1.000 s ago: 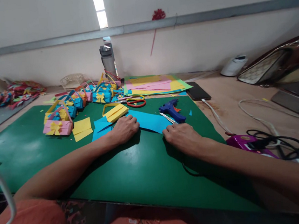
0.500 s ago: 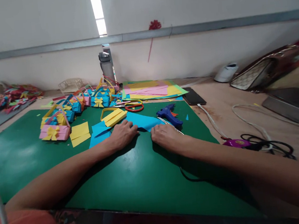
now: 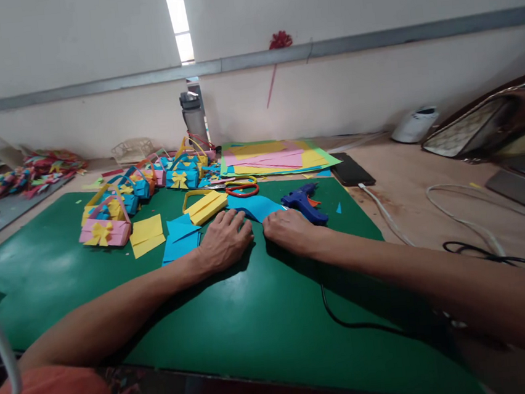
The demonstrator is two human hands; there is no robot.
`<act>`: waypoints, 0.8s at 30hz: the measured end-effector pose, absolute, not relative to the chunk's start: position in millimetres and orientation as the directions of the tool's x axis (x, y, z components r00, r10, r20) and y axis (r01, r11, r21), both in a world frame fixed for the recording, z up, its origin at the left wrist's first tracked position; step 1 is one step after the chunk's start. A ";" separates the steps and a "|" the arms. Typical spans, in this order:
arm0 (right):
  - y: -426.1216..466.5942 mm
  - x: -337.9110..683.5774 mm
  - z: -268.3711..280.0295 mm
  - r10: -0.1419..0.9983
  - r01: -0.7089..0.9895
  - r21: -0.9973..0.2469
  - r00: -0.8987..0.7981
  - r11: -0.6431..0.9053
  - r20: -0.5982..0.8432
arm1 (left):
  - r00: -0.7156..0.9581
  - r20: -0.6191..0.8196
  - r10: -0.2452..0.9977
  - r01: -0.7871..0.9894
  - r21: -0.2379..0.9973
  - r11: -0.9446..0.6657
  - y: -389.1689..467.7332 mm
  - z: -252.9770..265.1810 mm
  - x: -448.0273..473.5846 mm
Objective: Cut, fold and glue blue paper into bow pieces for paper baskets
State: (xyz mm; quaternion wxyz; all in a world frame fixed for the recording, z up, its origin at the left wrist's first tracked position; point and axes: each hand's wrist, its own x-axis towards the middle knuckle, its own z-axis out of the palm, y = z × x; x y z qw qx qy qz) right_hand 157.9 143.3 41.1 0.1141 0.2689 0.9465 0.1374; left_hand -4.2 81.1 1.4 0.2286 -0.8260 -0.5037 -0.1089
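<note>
A sheet of blue paper [image 3: 260, 208] bends up between my two hands on the green cutting mat [image 3: 251, 322]. My left hand [image 3: 227, 239] is at its left end, fingers curled down over the paper's near edge; the thumb is hidden. At the other end, my right hand [image 3: 288, 228] closes on the paper with bent fingers, its fingertips partly hidden. Just beyond the right hand lies a blue glue gun [image 3: 307, 204]. A yellow folded-paper basket [image 3: 208, 206] sits past my left hand, and folded blue paper [image 3: 180, 239] lies left of it.
Several finished paper baskets [image 3: 105, 232] stand at the left, near a yellow paper piece [image 3: 148, 234]. Scissors [image 3: 242, 188] and stacked coloured sheets [image 3: 277, 157] lie behind. A phone [image 3: 351, 170], a white cable [image 3: 385, 216] and a black cord [image 3: 349, 323] are on the right.
My left hand has shifted slightly right and its fingers show more spread across the back. The blue paper now curves up between the hands. The whole view has shifted a little.
</note>
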 end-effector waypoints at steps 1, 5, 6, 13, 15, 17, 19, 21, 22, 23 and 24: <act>145.7 156.6 41.4 0.544 0.480 0.325 -0.827 0.815 -0.140 | 0.478 0.404 0.780 0.877 -0.269 -0.398 81.2 1.2 -4.4; 154.9 150.5 44.1 0.550 0.481 0.325 -0.818 0.815 -0.167 | 0.496 0.387 0.777 0.868 -0.260 -0.424 81.7 0.4 -4.3; 157.4 148.5 44.7 0.549 0.478 0.324 -0.816 0.817 -0.182 | 0.499 0.382 0.778 0.866 -0.257 -0.429 81.8 0.3 -4.1; 177.7 127.7 47.7 0.534 0.444 0.326 -0.796 0.835 -0.283 | 0.508 0.338 0.792 0.861 -0.230 -0.454 82.9 -0.2 -3.0; 184.0 124.0 51.5 0.530 0.436 0.330 -0.798 0.837 -0.289 | 0.514 0.323 0.795 0.858 -0.223 -0.463 83.4 -0.3 -3.4; 190.3 124.0 57.0 0.533 0.437 0.337 -0.795 0.834 -0.289 | 0.513 0.310 0.801 0.858 -0.213 -0.467 82.2 0.2 -3.1; 196.4 127.1 62.3 0.549 0.450 0.346 -0.786 0.823 -0.286 | 0.508 0.298 0.808 0.861 -0.201 -0.467 78.2 1.2 -1.4; 202.4 131.0 65.4 0.574 0.474 0.353 -0.772 0.806 -0.274 | 0.509 0.286 0.812 0.861 -0.174 -0.478 71.8 2.7 1.7; 205.5 132.5 65.8 0.589 0.491 0.355 -0.764 0.796 -0.263 | 0.513 0.280 0.812 0.858 -0.154 -0.489 68.2 3.6 3.5; 208.7 133.3 65.5 0.604 0.510 0.353 -0.757 0.784 -0.248 | 0.520 0.277 0.808 0.853 -0.124 -0.506 64.8 4.5 5.4; 212.0 133.4 64.8 0.616 0.528 0.347 -0.754 0.775 -0.229 | 0.528 0.277 0.803 0.847 -0.099 -0.522 61.7 5.5 7.2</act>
